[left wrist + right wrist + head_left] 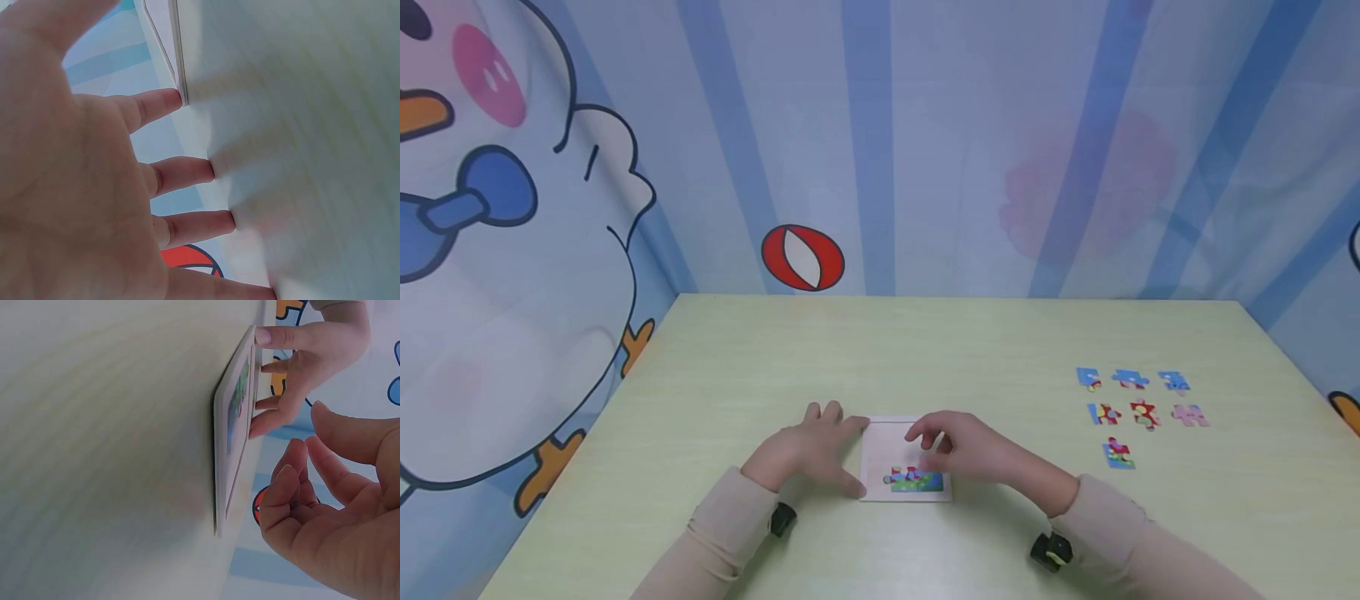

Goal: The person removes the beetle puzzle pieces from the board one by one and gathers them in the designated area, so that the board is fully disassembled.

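A square, light puzzle tray [877,450] lies flat on the table, with joined jigsaw pieces [917,480] showing red, blue and green along its lower right. My left hand [814,448] is at the tray's left edge, thumb and index finger touching the frame. Its other fingertips rest on the table, as the left wrist view of the hand [81,175] shows. Above the tray's right part hovers my right hand [967,447], fingers bent loosely. In the right wrist view nothing sits between the thumb and fingers of that hand [337,494], and it is apart from the tray [220,469].
Several loose jigsaw pieces lie in rows at the right of the table, among them a pink piece [1191,415], a red piece [1145,414] and a blue piece [1130,379]. A printed cloth backdrop [925,167] stands behind the pale table [775,350].
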Demonstrator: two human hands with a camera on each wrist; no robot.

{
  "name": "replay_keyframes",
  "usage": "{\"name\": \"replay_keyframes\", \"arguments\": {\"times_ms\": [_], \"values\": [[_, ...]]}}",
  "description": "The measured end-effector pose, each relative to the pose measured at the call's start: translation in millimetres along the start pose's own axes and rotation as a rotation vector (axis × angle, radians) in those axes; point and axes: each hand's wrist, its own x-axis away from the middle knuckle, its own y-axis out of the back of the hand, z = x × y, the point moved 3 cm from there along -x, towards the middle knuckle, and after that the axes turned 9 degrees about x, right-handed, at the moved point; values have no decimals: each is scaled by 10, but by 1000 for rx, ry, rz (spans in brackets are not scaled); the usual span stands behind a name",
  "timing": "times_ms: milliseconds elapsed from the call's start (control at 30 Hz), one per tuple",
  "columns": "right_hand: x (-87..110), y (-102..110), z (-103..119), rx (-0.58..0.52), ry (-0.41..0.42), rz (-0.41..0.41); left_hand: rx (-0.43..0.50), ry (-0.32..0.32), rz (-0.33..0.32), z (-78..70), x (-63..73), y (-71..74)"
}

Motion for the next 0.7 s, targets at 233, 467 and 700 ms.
{"name": "replay_keyframes", "arguments": {"times_ms": [233, 467, 700], "values": [[-81, -116, 0, 13, -21, 28, 9, -1, 5, -11, 6, 5], [-124, -182, 28, 31, -6, 51, 1, 2, 4, -13, 8, 10], [-137, -243, 36, 45, -13, 45, 9, -4, 4, -13, 15, 9]]}}
